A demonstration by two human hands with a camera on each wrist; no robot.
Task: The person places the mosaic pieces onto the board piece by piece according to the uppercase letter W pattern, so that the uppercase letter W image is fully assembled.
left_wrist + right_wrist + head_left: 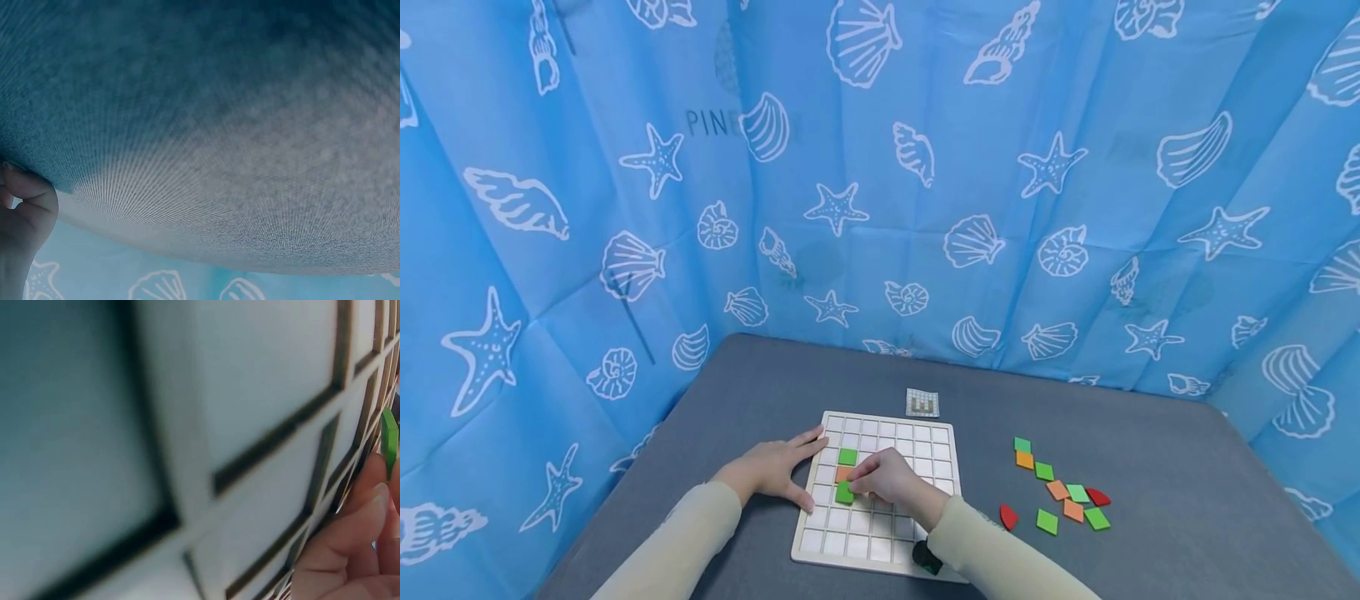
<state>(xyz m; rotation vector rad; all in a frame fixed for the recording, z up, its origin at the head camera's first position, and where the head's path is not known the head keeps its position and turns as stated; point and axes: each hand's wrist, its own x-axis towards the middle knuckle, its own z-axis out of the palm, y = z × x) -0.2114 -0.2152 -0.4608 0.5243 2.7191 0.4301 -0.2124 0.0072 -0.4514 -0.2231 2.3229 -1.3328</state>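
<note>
A pale grid board (859, 522) with square recesses lies on the table. My right hand (891, 482) pinches a green square tile (844, 493) over a cell on the board's left side. In the right wrist view the same tile (389, 440) stands tilted between thumb and fingers. Just above it in the same column sit an orange tile (844, 473) and another green tile (847, 456). My left hand (775, 468) rests on the board's left edge with fingers spread, holding nothing. The left wrist view shows mostly table cloth and part of that hand (28, 203).
Right of the board lie loose green and orange squares, among them a green tile (1047, 522), and two red quarter-round pieces, one a red piece (1008, 516). A small pattern card (922, 402) lies behind the board. A blue shell-print curtain (865, 275) borders the grey table (790, 367).
</note>
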